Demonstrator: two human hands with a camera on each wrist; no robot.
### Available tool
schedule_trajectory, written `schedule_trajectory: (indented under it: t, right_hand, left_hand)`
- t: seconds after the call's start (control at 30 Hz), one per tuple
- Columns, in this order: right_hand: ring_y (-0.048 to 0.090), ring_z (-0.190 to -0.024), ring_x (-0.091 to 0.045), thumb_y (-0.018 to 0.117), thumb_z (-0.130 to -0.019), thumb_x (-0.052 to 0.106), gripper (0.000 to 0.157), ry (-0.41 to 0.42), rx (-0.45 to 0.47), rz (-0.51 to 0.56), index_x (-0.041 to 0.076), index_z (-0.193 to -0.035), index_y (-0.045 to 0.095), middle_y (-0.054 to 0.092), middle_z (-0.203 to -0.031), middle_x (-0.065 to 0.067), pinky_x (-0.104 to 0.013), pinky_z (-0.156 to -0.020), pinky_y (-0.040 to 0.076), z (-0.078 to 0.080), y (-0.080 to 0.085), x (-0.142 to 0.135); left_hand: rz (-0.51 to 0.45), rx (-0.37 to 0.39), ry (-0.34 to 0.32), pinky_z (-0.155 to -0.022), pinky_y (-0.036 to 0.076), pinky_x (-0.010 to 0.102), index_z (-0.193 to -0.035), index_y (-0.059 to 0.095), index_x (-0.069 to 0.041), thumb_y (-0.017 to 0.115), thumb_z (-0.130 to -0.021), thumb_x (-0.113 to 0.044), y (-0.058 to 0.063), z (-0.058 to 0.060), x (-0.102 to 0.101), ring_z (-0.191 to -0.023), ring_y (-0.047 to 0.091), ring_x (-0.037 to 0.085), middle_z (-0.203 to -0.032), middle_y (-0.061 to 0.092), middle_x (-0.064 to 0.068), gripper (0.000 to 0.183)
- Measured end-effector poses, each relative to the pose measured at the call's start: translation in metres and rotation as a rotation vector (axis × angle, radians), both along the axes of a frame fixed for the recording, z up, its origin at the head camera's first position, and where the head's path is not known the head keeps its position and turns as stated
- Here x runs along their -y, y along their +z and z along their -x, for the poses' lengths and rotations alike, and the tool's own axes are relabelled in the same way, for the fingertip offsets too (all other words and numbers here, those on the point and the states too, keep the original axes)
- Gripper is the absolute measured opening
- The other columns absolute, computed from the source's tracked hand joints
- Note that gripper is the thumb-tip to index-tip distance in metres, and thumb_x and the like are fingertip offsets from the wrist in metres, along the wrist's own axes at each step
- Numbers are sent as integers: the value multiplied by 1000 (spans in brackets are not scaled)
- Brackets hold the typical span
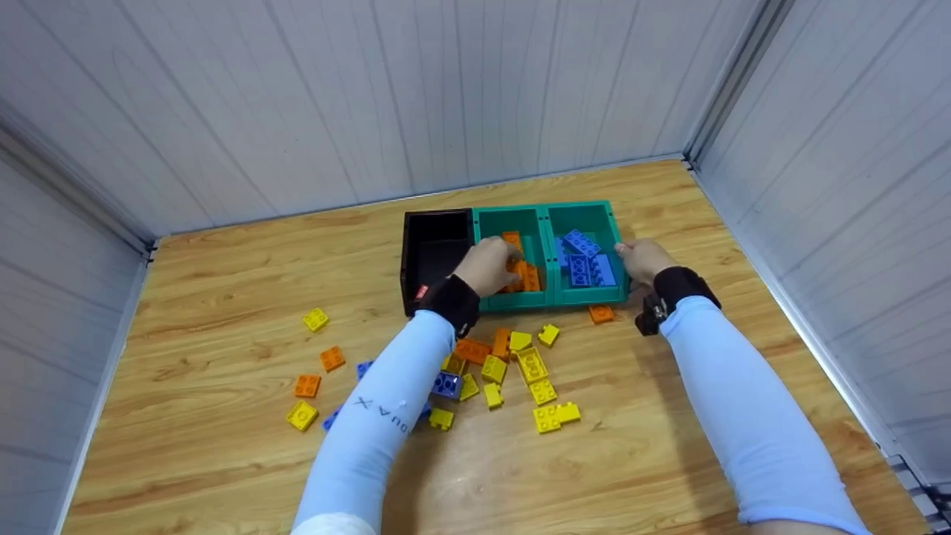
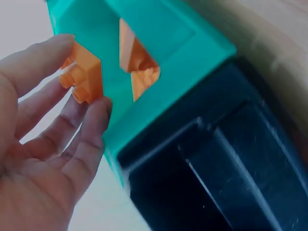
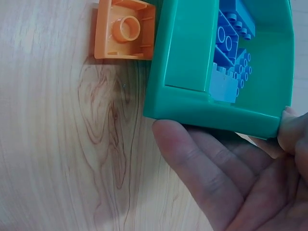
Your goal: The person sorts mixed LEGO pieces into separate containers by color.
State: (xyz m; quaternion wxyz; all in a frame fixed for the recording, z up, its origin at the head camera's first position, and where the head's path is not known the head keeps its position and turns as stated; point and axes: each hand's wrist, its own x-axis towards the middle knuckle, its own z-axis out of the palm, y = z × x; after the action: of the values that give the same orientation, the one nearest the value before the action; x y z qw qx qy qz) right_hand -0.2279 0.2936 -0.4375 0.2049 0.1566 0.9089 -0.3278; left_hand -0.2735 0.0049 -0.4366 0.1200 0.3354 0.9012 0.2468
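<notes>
My left hand (image 1: 487, 266) is over the middle green bin (image 1: 513, 299). In the left wrist view, its thumb and fingertips pinch an orange brick (image 2: 89, 72), studs toward the palm. More orange bricks (image 2: 138, 60) lie inside that bin. At the far right end, my right hand (image 1: 645, 260) grips the side of the right green bin (image 1: 594, 296), thumb at the rim and fingers against the outer wall. This bin contains several blue bricks (image 1: 582, 243). A loose orange brick (image 3: 126, 30), hollow side up, lies against the bin's front.
A black bin (image 1: 438, 249) adjoins the green ones on the left. Several yellow bricks (image 1: 532, 365), orange bricks (image 1: 473, 351) and blue bricks (image 1: 446, 384) are scattered in front, partly under my left forearm. Pale panel walls (image 1: 416, 96) enclose the wooden table (image 1: 223, 275).
</notes>
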Motion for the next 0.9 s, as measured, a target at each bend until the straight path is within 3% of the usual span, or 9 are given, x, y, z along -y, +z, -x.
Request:
schedule_trajectory:
  t: [0.2,0.43,0.57,0.67,0.9]
  right_hand:
    - [25,-144,-39,23,-110,34,56,-7,19,19,1,-155,25,26,-157,-25,-51,-113,28,4,-2,5]
    - [28,-142,-41,24,-110,33,56,27,-14,11,-1,-154,25,27,-156,-27,-52,-111,30,4,1,3]
    - [32,-139,-41,24,-110,33,56,21,-22,0,-1,-155,25,28,-156,-26,-52,-109,34,3,6,-3]
    - [33,-139,-40,23,-110,34,57,20,-19,-4,-1,-155,24,28,-155,-27,-53,-109,33,2,10,-6]
    - [24,-143,-43,20,-110,35,59,74,17,-15,-4,-154,21,23,-156,-30,-54,-113,26,-2,16,-12]
  left_hand:
    - [-19,-23,-6,-94,49,35,-127,67,-5,70,-93,-8,-3,0,12,-114,57,28,-124,61,14,34]
    - [-99,-121,-28,-92,49,34,-124,67,-4,69,-93,-10,9,-7,49,-108,59,28,-118,62,14,32]
    - [-141,-159,-6,-97,47,38,-119,69,0,72,-91,-8,20,-17,85,-110,58,29,-116,64,14,30]
    - [-147,-131,24,-97,47,42,-118,69,2,73,-90,-6,22,-26,119,-110,58,32,-116,64,16,29]
    - [-30,-7,168,-88,51,47,-121,67,1,73,-89,-5,5,-44,203,-107,59,38,-119,63,20,33]
